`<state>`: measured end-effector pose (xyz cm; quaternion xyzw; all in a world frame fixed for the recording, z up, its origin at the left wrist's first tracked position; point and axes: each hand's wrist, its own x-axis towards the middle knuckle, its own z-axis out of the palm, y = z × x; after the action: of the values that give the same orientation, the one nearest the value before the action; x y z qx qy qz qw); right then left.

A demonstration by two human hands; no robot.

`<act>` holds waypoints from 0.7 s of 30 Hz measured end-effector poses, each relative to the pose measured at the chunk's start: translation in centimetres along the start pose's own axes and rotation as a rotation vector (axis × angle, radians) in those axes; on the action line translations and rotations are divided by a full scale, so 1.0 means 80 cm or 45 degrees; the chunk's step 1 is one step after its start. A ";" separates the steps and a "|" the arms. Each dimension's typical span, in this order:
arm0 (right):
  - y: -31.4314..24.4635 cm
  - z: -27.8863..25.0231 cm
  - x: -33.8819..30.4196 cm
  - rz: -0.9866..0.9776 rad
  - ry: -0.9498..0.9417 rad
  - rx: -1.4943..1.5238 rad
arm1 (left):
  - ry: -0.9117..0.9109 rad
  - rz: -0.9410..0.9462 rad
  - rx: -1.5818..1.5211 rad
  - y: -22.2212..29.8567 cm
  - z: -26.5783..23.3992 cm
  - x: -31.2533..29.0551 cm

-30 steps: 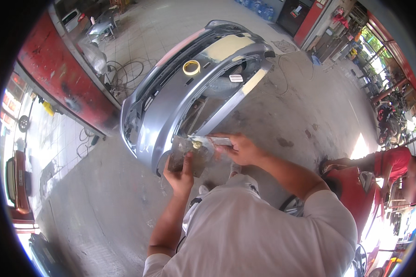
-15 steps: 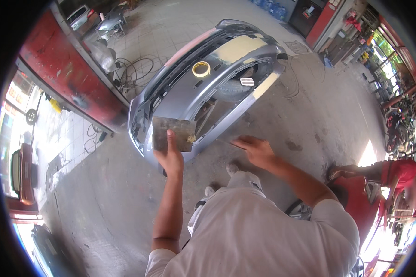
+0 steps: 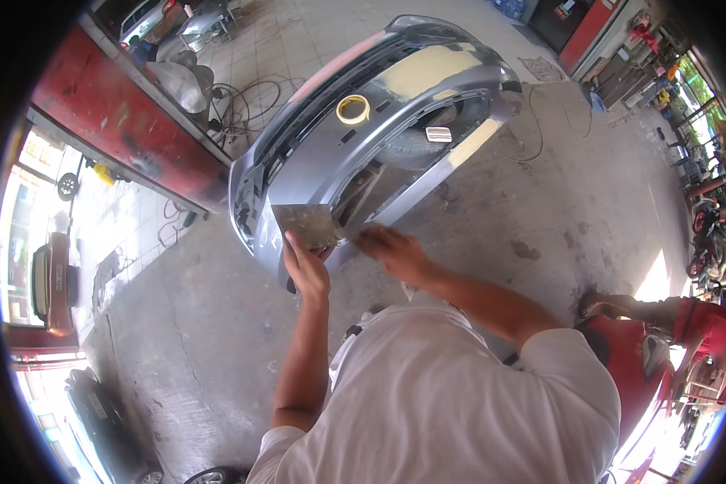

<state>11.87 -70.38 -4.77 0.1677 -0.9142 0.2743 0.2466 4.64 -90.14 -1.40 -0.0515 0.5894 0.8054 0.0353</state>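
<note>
My left hand (image 3: 308,270) grips a flat, worn putty board (image 3: 302,224) from below, with a small smear of pale filler near its right edge. Close to that edge is my right hand (image 3: 397,254), its fingers pinched on a thin flat spreader, blurred and mostly hidden. Beyond both hands lies a grey car bumper (image 3: 310,171) with beige filler patches (image 3: 429,68) on its far end. On top of the bumper rests a roll of yellow masking tape (image 3: 352,109). A small pale rectangular pad (image 3: 438,135) sits over a tyre (image 3: 403,149) under the bumper's opening.
A red pillar (image 3: 129,121) stands at the left, with hoses (image 3: 246,105) on the floor behind it. At the right a person in red (image 3: 702,327) bends by a red vehicle part (image 3: 625,355). A dark car (image 3: 105,419) is at lower left.
My right hand has moved left, up to the board's edge. The board has tilted in my left hand, and the view has shifted slightly.
</note>
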 end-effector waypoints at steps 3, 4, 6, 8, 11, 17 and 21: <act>0.027 0.007 0.014 0.596 -0.029 0.016 | 0.119 0.049 0.033 -0.007 -0.004 -0.005; 0.026 0.003 0.013 0.600 0.092 0.053 | 0.136 0.068 0.113 -0.008 -0.008 -0.007; 0.015 -0.011 0.003 0.461 0.198 0.136 | 0.154 -0.024 0.135 -0.012 -0.013 -0.010; -0.004 -0.029 -0.010 0.169 0.131 0.173 | 0.134 -0.083 0.042 -0.014 -0.013 -0.015; -0.010 -0.046 -0.020 -0.076 -0.175 -0.152 | 0.097 -0.153 -0.142 -0.014 -0.012 -0.028; 0.029 -0.117 -0.027 0.918 -0.663 -0.081 | 0.196 -0.041 -0.229 -0.016 -0.059 -0.030; -0.068 -0.169 0.061 0.444 -0.632 -0.106 | 0.092 -0.449 -0.203 -0.052 -0.096 -0.002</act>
<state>15.12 -67.61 10.01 0.0598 -0.9720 0.2254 -0.0287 5.58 -96.20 -7.66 -0.1855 0.5063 0.8286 0.1506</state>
